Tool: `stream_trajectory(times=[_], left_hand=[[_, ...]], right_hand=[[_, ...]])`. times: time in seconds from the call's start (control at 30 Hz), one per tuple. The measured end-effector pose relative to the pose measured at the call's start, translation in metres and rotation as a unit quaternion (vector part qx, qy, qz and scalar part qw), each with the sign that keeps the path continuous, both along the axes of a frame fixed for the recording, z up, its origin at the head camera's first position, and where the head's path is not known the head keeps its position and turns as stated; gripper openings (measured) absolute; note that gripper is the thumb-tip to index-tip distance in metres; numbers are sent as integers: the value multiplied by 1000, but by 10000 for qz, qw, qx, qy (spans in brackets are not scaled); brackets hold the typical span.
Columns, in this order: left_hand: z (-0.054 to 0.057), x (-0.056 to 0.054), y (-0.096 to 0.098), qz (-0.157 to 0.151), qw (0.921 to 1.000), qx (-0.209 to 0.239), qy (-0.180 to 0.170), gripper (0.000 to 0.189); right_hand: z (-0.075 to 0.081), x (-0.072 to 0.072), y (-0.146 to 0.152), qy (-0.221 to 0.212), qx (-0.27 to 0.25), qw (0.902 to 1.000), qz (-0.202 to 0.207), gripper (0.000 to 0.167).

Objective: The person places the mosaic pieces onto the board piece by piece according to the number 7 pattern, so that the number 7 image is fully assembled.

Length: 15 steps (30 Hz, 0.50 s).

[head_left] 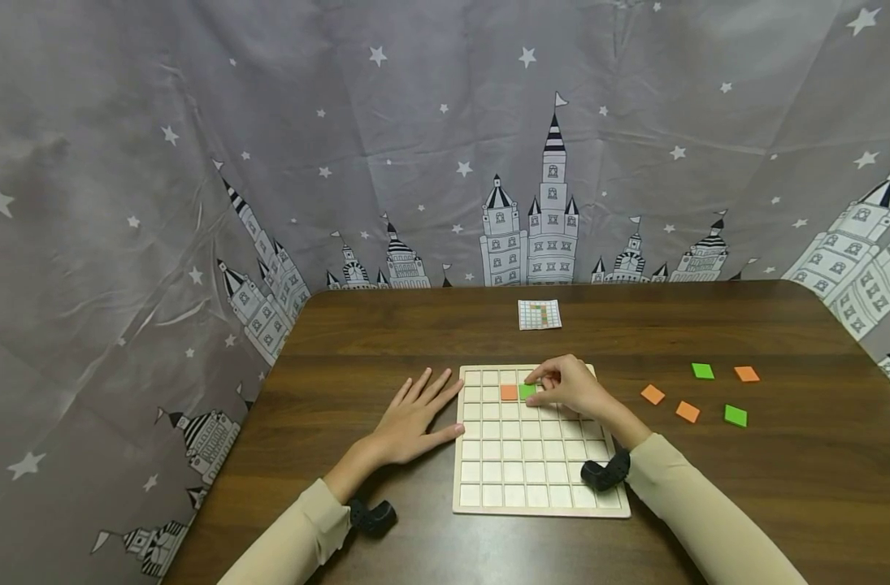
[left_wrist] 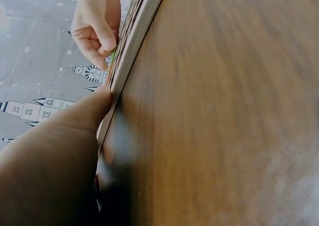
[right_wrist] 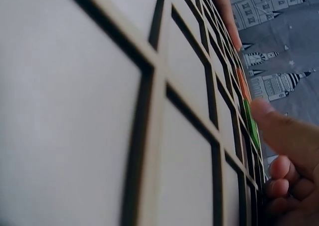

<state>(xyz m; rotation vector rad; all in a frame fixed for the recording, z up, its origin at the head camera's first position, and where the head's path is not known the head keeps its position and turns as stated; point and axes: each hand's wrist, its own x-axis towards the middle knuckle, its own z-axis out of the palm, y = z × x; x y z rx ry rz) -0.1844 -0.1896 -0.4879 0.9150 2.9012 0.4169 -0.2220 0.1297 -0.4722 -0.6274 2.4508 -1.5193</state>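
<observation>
A pale wooden grid board (head_left: 492,496) lies on the table, divided into rows of square cells. In its second row from the top, an orange square tile (head_left: 508,392) sits beside a green square tile (head_left: 527,392). My right hand (head_left: 572,388) is over the board, thumb and index finger at the green tile's edges, the other fingers curled. In the right wrist view the thumb (right_wrist: 279,123) meets the green tile (right_wrist: 250,123). My left hand (head_left: 408,418) rests flat with spread fingers, its fingertips and thumb touching the board's left edge.
Right of the board lie loose tiles: several orange, such as one orange tile (head_left: 688,412), and two green, one a green tile (head_left: 735,415). Behind the board is a small printed grid card (head_left: 540,315). A grey curtain (head_left: 415,146) with castles hangs behind the table (head_left: 386,325).
</observation>
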Motion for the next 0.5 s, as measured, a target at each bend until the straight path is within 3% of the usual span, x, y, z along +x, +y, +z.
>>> stream_trajectory(times=[0.27,0.5], left_hand=[[1,1,0,-15,10000,84,31,75],[0,0,1,-25,10000,82,9,75]], right_hand=[[8,3,13,-56,-254,9996,54,33],[21,10,31,2,-327,9990,-318,34]])
